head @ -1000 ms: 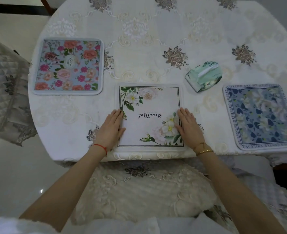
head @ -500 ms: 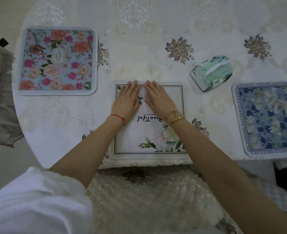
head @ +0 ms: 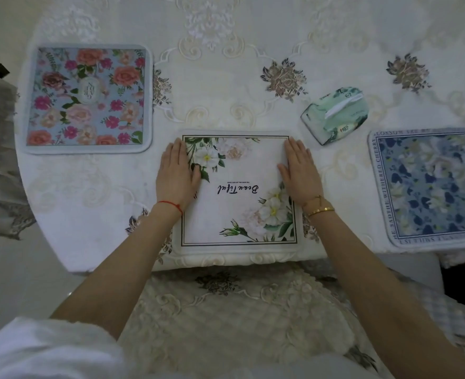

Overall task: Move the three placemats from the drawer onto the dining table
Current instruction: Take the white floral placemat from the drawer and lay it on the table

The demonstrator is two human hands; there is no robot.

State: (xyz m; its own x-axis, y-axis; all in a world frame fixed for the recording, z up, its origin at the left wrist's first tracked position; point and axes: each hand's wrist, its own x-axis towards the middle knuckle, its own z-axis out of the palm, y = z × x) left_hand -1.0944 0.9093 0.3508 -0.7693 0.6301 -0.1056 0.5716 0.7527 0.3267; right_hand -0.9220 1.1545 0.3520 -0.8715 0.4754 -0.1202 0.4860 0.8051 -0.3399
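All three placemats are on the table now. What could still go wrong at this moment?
The white placemat lies close to the near table edge, so a push from the left hand or right hand toward the person might slide it off. The blue placemat also sits near that edge. The tissue pack is close to the white placemat's far right corner and could be bumped.

Three square cloth mats lie on the round white lace-covered table (head: 226, 77). The left hand (head: 177, 173) and right hand (head: 300, 172) lie flat on the white flowered middle mat (head: 239, 192), one on each side.
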